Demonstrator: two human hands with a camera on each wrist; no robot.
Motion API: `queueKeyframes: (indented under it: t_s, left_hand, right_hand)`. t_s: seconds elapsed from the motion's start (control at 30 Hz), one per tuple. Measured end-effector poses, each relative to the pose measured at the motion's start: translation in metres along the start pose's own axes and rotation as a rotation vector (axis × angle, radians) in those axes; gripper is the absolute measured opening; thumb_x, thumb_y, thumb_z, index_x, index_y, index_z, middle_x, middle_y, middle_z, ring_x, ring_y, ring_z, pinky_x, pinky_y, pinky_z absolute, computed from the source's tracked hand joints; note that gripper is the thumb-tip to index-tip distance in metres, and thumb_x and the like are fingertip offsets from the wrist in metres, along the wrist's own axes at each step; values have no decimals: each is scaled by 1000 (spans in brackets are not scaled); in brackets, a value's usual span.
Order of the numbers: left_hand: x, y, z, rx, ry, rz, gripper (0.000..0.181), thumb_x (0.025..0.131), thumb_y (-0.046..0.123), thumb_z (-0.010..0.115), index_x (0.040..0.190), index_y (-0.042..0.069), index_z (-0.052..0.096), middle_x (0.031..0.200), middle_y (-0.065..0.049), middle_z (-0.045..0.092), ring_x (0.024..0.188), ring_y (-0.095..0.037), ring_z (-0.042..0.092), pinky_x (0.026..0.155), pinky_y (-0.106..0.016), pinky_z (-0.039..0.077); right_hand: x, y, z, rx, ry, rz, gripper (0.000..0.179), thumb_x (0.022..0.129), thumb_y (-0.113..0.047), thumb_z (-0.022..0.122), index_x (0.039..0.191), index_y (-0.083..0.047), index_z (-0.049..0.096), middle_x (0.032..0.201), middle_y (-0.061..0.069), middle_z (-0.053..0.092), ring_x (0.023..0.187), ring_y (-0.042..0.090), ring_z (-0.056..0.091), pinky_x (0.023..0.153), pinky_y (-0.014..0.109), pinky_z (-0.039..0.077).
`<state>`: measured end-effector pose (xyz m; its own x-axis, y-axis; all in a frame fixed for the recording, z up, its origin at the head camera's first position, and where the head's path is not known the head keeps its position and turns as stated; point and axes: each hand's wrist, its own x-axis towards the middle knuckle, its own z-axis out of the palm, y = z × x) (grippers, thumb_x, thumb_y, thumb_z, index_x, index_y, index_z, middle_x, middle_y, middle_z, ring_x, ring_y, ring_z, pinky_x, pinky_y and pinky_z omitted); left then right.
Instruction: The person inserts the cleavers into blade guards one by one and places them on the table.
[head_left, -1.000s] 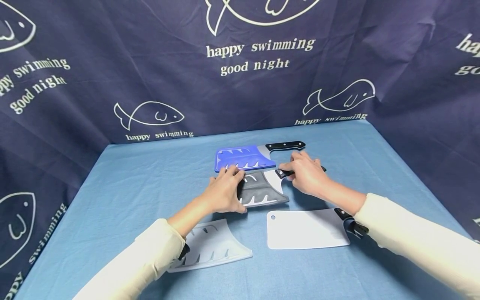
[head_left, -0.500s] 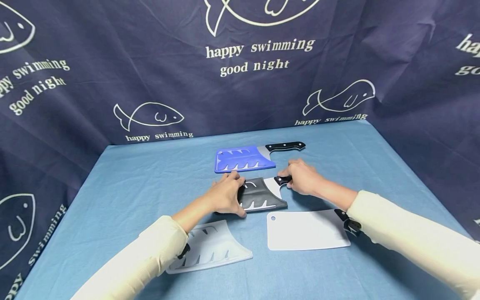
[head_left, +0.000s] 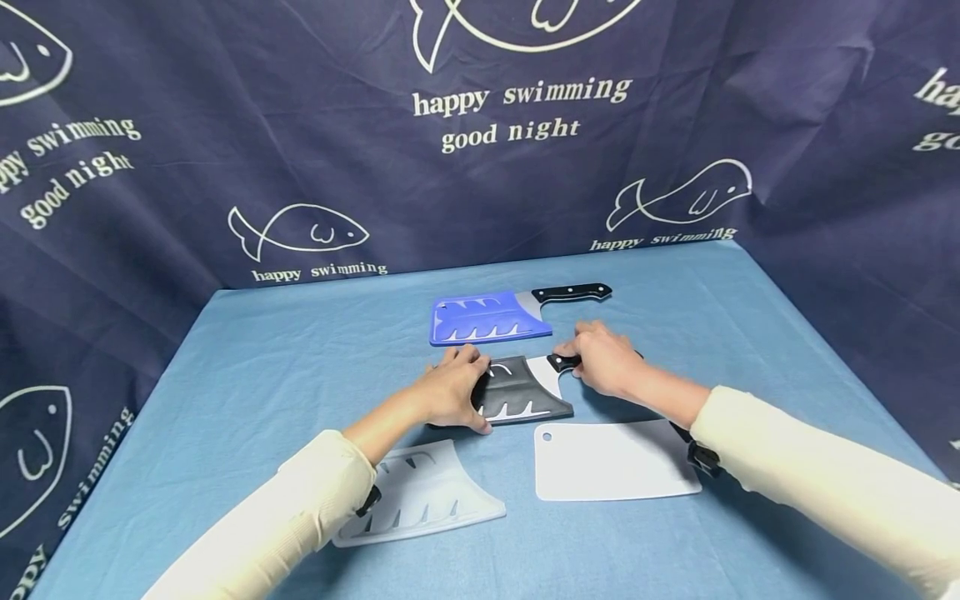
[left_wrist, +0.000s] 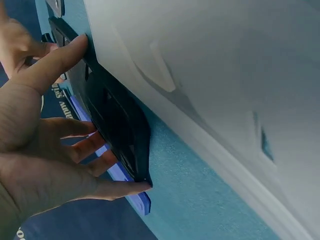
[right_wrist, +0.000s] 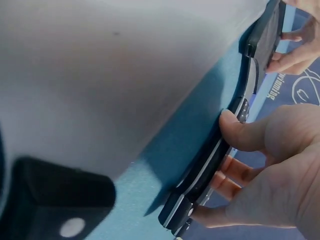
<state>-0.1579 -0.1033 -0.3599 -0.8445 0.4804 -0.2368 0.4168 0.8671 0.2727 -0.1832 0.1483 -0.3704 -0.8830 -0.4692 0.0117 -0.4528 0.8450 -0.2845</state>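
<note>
A cleaver [head_left: 543,375] with a black riveted handle lies near the middle of the table, most of its blade inside a black blade cover [head_left: 517,392]. My left hand [head_left: 450,393] grips the cover's closed end, thumb on the near edge and fingers along the far edge, as the left wrist view shows. At the other end my right hand [head_left: 606,358] holds the cleaver's handle [right_wrist: 200,172], its thumb on the near side and fingers on the far side. A strip of pale blade shows between the cover and the handle. The palm hides part of the handle in the head view.
Behind lies another cleaver [head_left: 572,292] in a blue cover [head_left: 487,318]. A whitish blade cover [head_left: 435,492] lies below my left forearm. Nearer on the right is a bare-bladed cleaver [head_left: 615,460], its handle partly behind my right wrist. Blue cloth [head_left: 262,375] covers the table.
Both hands have brought the covered cleaver slightly toward me, away from the blue-covered one, mostly in the first half second. The right hand has shifted lower. Since then almost nothing has moved.
</note>
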Motion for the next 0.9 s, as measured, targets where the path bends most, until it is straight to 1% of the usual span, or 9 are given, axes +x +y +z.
queueKeyframes:
  t_s: [0.1, 0.3, 0.47, 0.63, 0.77, 0.9]
  left_hand:
    - [-1, -2, 1, -4, 7, -7, 99, 62, 43, 88, 143, 8, 43, 137, -5, 42, 127, -27, 35, 97, -63, 34]
    - [-3, -4, 4, 0, 27, -1, 98, 62, 45, 88, 143, 11, 44, 138, -3, 42, 126, -25, 35, 94, -60, 36]
    - [-4, -4, 4, -3, 19, 0, 99, 64, 45, 87, 145, 10, 42, 140, -4, 40, 127, -25, 34, 97, -63, 33]
    - [-7, -3, 3, -22, 6, -2, 101, 66, 45, 86, 148, 10, 37, 144, -5, 37, 131, -26, 31, 100, -65, 28]
    - [-9, -3, 2, -32, 16, -4, 103, 66, 46, 85, 149, 12, 35, 147, -5, 34, 133, -26, 29, 101, -64, 28]
    - [-12, -3, -1, -54, 37, 9, 101, 66, 45, 86, 148, 13, 36, 147, -6, 33, 132, -26, 29, 99, -61, 30]
  right_hand:
    - [-3, 1, 2, -6, 21, -19, 40, 80, -1, 73, 118, -11, 70, 76, 1, 42, 78, 25, 42, 55, 36, 33]
    - [-7, 2, 4, -23, 42, -39, 39, 82, 0, 70, 120, -11, 69, 75, 0, 40, 75, 22, 37, 56, 35, 29]
    - [-9, 2, 5, -30, 53, -44, 39, 83, -1, 70, 121, -12, 69, 74, 0, 38, 73, 21, 35, 56, 34, 27]
    - [-10, 3, 5, -57, 33, -54, 38, 86, -4, 68, 123, -13, 67, 76, 0, 37, 74, 20, 34, 58, 35, 27]
    - [-11, 4, 4, -69, 10, -78, 40, 87, -5, 67, 126, -13, 65, 78, 1, 37, 75, 20, 35, 59, 35, 27]
    - [-13, 5, 3, -61, -11, -84, 46, 87, -7, 68, 132, -12, 60, 82, 2, 38, 78, 21, 37, 62, 38, 31]
